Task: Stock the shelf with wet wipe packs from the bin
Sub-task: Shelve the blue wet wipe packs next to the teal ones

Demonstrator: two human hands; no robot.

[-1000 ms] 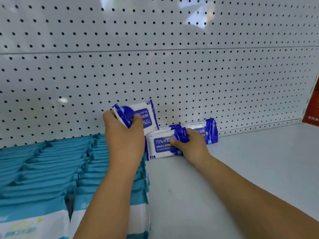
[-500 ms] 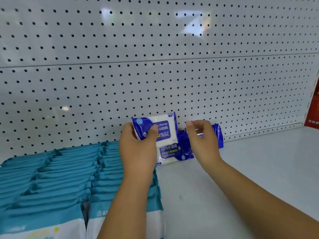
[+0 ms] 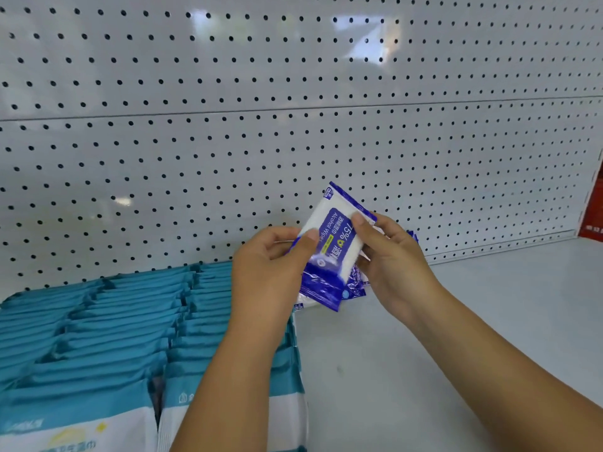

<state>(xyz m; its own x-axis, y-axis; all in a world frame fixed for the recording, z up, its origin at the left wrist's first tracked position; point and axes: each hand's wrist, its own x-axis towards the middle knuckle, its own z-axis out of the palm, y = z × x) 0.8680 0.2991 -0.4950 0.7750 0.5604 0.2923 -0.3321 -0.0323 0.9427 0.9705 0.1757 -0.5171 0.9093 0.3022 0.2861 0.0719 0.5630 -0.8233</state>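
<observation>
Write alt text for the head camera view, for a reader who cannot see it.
A left hand and a right hand together hold a blue and white alcohol wipe pack, tilted, above a white shelf. More blue packs lie behind it by the pegboard, and rows of teal packs fill the shelf's left side.

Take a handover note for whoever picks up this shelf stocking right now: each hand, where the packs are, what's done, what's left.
Hands: the left hand grips the lower left side of the held blue wipe pack; the right hand pinches its upper right edge.
Held pack is tilted, above the shelf.
At least one other blue pack lies behind it by the pegboard. Teal packs fill rows on the left.
Done: first blue pack placed.
Left: set this pack down beside it. The bin is out of view.
</observation>
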